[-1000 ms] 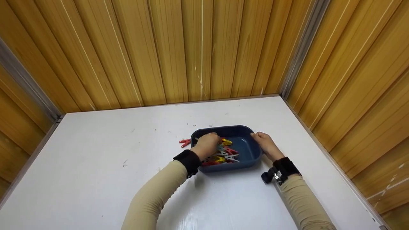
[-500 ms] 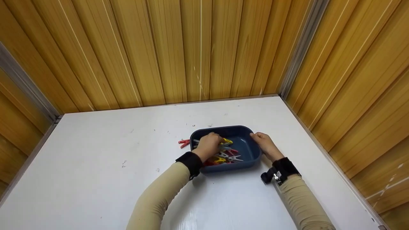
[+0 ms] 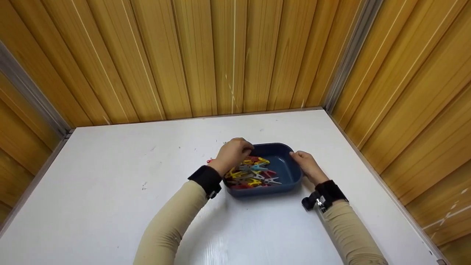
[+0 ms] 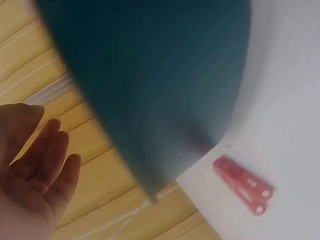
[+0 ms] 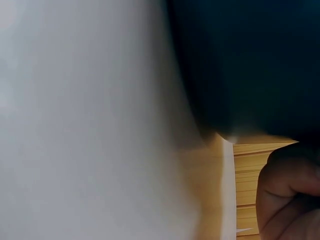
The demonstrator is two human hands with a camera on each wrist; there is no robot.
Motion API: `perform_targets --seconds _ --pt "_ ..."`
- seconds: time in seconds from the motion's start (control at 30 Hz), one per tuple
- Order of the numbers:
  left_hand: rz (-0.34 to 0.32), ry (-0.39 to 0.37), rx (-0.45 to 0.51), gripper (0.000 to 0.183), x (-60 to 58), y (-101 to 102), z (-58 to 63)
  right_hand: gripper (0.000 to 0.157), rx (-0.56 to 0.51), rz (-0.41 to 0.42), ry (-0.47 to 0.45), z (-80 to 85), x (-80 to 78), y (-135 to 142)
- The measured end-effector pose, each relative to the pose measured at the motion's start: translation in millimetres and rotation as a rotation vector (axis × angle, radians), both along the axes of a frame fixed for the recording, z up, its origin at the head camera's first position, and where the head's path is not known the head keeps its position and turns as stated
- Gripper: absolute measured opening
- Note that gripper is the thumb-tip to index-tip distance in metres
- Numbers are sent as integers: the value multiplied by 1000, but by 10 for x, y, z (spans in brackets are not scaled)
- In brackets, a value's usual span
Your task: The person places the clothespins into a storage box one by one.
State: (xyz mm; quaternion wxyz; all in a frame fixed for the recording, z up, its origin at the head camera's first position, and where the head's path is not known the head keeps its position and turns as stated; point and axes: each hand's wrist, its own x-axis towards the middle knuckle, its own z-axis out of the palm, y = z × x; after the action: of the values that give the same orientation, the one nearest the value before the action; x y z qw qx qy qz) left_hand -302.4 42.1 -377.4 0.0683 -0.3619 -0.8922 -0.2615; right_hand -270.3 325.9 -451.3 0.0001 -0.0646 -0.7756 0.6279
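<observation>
A dark blue plastic basin (image 3: pixel 263 190) stands on the white table, with several coloured clothespins (image 3: pixel 254 173) heaped in its left part. Above the basin's left rim is my left hand (image 3: pixel 232 154); the left wrist view shows its fingers (image 4: pixel 65 182) loosely bent and holding nothing. At the right end my right hand (image 3: pixel 307 165) grips the rim, its fingers curled in the right wrist view. Outside the basin's left wall, one red clothespin (image 4: pixel 243 185) lies on the table. In the head view my left wrist hides most of it.
The white table (image 3: pixel 110 184) extends around the basin. Wood-patterned panels (image 3: pixel 202 59) rise along its back and right edges, with grey metal posts (image 3: pixel 347 55) at the corners.
My left hand has come up out of the clothespins, moving left and away over the rim, uncovering more of the heap. The right hand has stayed on the basin's rim.
</observation>
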Motion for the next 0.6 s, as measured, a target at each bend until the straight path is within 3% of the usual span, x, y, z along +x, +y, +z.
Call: perform_targets --seconds 0.23,0.6 --pt "40 -29 73 20 28 -287 126 34 12 6 -12 -3 4 -2" --pt "162 6 106 21 -15 -502 -27 34 6 11 -19 -3 -7 72"
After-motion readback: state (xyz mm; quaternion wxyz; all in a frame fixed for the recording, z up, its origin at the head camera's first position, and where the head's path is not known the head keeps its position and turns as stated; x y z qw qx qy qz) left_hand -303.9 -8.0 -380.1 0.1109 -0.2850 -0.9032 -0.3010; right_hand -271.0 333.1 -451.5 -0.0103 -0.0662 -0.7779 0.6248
